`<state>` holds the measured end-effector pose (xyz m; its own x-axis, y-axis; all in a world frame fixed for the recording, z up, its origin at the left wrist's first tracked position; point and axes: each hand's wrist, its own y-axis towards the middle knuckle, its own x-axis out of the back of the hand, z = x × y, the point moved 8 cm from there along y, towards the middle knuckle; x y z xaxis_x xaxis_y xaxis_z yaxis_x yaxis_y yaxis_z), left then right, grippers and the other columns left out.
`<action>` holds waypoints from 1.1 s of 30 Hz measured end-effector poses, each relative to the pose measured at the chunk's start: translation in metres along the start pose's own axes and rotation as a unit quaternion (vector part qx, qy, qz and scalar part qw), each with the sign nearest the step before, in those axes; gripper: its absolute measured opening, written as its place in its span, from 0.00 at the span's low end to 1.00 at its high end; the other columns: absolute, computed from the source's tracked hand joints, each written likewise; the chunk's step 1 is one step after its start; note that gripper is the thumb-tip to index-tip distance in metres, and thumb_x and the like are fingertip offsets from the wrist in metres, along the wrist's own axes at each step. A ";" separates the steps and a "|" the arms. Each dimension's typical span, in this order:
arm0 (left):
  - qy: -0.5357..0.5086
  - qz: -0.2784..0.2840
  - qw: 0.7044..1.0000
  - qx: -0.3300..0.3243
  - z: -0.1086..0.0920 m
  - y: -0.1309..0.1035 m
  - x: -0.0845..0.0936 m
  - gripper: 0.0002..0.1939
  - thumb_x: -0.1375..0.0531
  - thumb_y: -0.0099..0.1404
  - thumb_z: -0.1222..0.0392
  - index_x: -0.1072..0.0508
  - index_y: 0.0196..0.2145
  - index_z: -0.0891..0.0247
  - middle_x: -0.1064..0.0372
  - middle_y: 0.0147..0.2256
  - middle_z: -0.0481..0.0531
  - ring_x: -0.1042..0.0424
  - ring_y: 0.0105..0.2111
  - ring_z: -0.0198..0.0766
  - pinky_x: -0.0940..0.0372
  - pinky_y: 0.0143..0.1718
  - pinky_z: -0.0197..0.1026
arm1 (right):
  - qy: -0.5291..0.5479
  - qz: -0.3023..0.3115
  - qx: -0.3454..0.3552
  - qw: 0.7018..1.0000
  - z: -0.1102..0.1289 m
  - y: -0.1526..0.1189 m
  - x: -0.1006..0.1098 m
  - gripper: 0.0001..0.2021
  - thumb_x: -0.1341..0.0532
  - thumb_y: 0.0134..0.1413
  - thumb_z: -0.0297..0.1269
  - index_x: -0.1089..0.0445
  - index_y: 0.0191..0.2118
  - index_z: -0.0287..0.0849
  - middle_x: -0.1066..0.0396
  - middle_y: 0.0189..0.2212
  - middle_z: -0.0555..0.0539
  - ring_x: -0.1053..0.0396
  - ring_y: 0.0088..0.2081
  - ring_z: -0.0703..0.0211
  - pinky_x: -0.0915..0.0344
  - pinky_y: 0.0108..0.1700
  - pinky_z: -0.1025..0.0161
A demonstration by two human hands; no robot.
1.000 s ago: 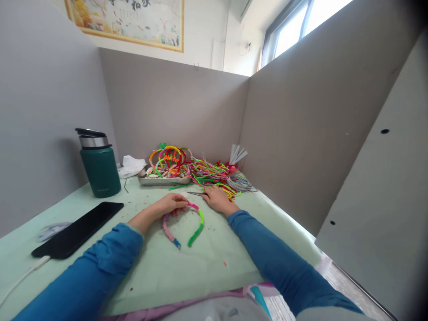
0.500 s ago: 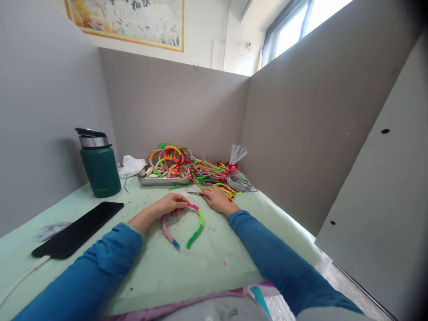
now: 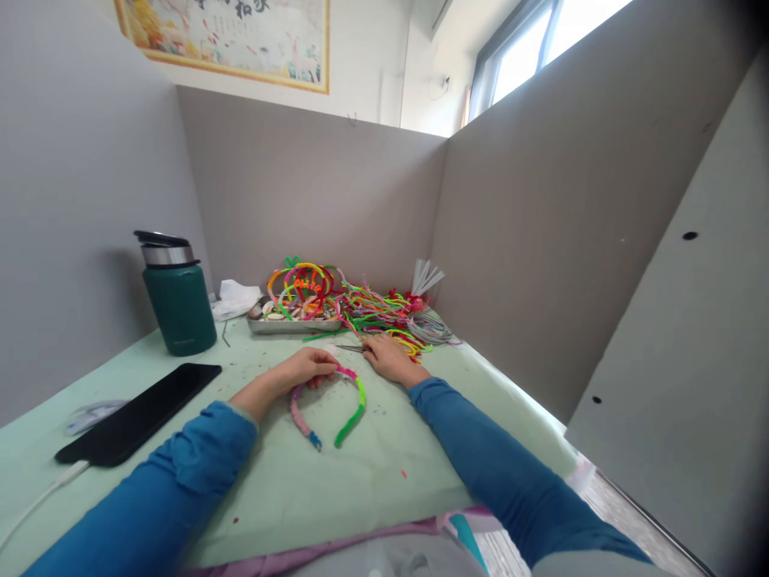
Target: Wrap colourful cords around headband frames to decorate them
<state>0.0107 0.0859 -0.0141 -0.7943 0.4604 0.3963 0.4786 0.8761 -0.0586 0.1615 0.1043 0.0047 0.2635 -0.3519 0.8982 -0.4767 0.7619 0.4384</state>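
My left hand pinches the top of a headband wrapped in coloured fuzzy pipe cleaner. The band lies as an arch on the table, its ends toward me: pink with a blue tip on the left, lime and green on the right, magenta at the top. Part of the top is hidden by my fingers. Beyond it on the right, my right hand rests with its fingers curled over slim, pointed metal scissors. Their tips point left, and my hand covers the handles. A pile of pipe cleaners lies just behind that hand.
A metal tray holds finished-looking bands and small pieces. Grey wire coils and white strips sit at the back right. A green bottle and a charging phone stand and lie left. Partitions enclose the table.
My right hand has barely shifted at the scissors. My left hand and the headband stay in place.
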 end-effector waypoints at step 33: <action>-0.009 0.001 1.000 0.012 0.006 0.004 0.001 0.21 0.37 0.47 0.47 0.29 0.32 0.67 0.31 0.26 0.49 0.41 0.18 0.27 0.45 0.19 0.33 | 0.008 -0.165 -0.215 0.963 -0.087 -0.010 0.037 0.19 0.57 0.62 0.40 0.34 0.46 0.39 0.33 0.44 0.42 0.41 0.46 0.55 0.49 0.48 0.59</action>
<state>0.0100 0.0906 -0.0196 -0.8004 0.4636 0.3800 0.4708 0.8786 -0.0802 0.2487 0.1310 0.0309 0.3565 -0.6072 0.7101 0.0251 0.7660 0.6424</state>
